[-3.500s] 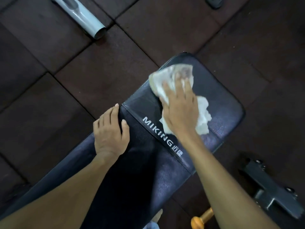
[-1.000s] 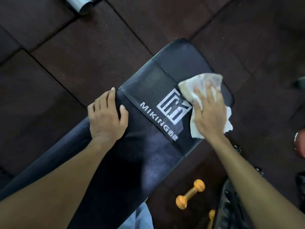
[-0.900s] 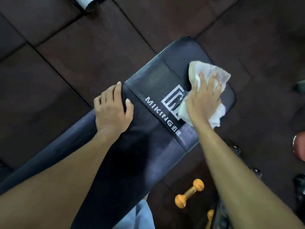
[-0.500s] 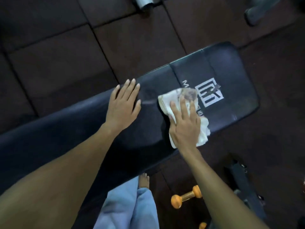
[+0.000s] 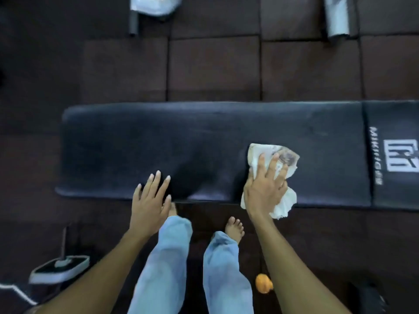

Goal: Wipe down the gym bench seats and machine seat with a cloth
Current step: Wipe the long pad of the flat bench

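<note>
A long black padded gym bench (image 5: pixel 204 141) lies across the view, with a white logo near its right end. My right hand (image 5: pixel 264 189) presses a crumpled white cloth (image 5: pixel 283 159), stained dark at its top, flat onto the pad close to the near edge, right of centre. My left hand (image 5: pixel 150 200) rests palm down with fingers spread on the near edge of the pad, left of centre, holding nothing.
My bare feet and light blue trouser legs (image 5: pixel 163 268) stand just in front of the bench. An orange dumbbell end (image 5: pixel 263 283) lies by my right arm. Grey machine frame tubes (image 5: pixel 337 17) sit on the dark floor tiles behind the bench. A flat mop head (image 5: pixel 60 269) lies lower left.
The view has swung so the bench now runs straight across. My right hand has drawn the cloth away from the logo end toward the pad's middle. My left hand has slid to the near edge.
</note>
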`<act>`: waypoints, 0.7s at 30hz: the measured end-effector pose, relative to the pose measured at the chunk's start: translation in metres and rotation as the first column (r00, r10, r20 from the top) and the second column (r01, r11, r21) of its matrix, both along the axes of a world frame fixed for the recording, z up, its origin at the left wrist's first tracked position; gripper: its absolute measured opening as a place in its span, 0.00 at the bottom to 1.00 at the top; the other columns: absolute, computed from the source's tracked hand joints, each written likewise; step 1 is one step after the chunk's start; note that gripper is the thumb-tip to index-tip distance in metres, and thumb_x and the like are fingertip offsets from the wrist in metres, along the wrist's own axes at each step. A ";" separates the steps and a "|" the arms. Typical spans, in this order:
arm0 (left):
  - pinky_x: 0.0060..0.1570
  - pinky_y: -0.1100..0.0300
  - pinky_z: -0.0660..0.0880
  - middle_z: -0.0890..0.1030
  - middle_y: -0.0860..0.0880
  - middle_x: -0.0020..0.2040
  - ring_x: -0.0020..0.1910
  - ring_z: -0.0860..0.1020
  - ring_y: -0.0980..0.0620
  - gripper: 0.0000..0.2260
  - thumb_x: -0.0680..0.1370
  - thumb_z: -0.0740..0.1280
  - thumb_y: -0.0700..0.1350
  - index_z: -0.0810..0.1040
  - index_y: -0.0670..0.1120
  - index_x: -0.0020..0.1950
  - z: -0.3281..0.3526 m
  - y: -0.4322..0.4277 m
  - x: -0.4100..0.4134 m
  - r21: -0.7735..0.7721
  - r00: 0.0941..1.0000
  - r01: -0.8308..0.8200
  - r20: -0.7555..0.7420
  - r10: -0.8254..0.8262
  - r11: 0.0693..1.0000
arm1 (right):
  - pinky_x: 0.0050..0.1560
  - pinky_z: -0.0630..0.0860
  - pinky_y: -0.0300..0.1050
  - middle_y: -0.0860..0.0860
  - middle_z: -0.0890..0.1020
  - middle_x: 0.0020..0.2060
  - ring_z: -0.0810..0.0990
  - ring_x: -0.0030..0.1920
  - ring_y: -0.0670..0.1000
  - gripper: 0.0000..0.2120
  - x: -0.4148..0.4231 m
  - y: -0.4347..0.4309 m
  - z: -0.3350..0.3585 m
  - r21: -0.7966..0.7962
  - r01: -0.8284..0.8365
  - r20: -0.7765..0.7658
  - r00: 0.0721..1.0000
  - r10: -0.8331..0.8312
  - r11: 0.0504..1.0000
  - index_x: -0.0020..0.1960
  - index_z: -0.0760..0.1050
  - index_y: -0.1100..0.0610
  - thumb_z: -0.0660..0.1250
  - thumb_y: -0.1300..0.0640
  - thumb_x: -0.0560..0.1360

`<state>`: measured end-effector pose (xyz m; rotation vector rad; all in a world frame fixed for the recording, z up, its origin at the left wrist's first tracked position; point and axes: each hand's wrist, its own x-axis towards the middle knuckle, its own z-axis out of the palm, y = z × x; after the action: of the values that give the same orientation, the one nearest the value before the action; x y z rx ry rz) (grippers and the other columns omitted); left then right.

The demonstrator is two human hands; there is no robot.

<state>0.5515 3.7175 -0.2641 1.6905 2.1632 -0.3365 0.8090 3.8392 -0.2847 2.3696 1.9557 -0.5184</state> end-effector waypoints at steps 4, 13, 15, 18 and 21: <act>0.69 0.44 0.62 0.63 0.46 0.76 0.75 0.61 0.48 0.25 0.79 0.50 0.54 0.63 0.50 0.75 -0.005 0.003 -0.064 0.036 0.989 -0.147 -0.008 0.147 0.989 | 0.56 0.69 0.63 0.59 0.61 0.75 0.61 0.72 0.68 0.23 -0.061 0.016 -0.007 0.044 0.042 0.006 0.999 -0.043 0.998 0.74 0.64 0.54 0.60 0.52 0.80; 0.72 0.46 0.57 0.59 0.46 0.78 0.76 0.57 0.48 0.26 0.79 0.50 0.55 0.60 0.48 0.77 -0.021 -0.036 -0.237 0.152 0.957 -0.288 0.006 0.290 0.946 | 0.59 0.66 0.64 0.57 0.55 0.77 0.57 0.74 0.66 0.25 -0.278 -0.004 -0.011 0.037 -0.136 0.020 0.991 0.136 0.990 0.77 0.57 0.53 0.54 0.49 0.82; 0.72 0.46 0.56 0.59 0.45 0.77 0.76 0.57 0.47 0.27 0.80 0.49 0.56 0.59 0.47 0.77 -0.022 -0.055 -0.272 0.147 0.957 -0.289 0.009 0.291 0.946 | 0.59 0.67 0.64 0.57 0.54 0.77 0.56 0.74 0.66 0.26 -0.328 -0.015 -0.010 0.038 -0.193 0.019 0.981 0.192 0.981 0.77 0.55 0.52 0.55 0.49 0.81; 0.73 0.46 0.56 0.60 0.42 0.77 0.76 0.58 0.46 0.28 0.80 0.48 0.57 0.60 0.44 0.76 -0.023 -0.085 -0.316 0.120 0.938 -0.346 0.035 0.345 0.930 | 0.61 0.65 0.63 0.56 0.50 0.78 0.53 0.75 0.64 0.27 -0.397 -0.032 -0.006 0.009 -0.267 0.018 0.964 0.267 0.964 0.78 0.52 0.51 0.54 0.48 0.82; 0.73 0.45 0.56 0.62 0.42 0.76 0.76 0.59 0.46 0.28 0.80 0.49 0.56 0.63 0.41 0.75 -0.018 -0.114 -0.355 0.111 0.908 -0.418 0.049 0.415 0.902 | 0.60 0.65 0.61 0.55 0.49 0.78 0.52 0.75 0.63 0.29 -0.459 -0.051 0.001 -0.042 -0.379 0.033 0.924 0.381 0.924 0.78 0.51 0.51 0.58 0.53 0.80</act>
<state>0.1965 3.6038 -0.2820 1.2251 2.4915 -0.0666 0.3499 3.7881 -0.2835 1.8866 2.2845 -0.4705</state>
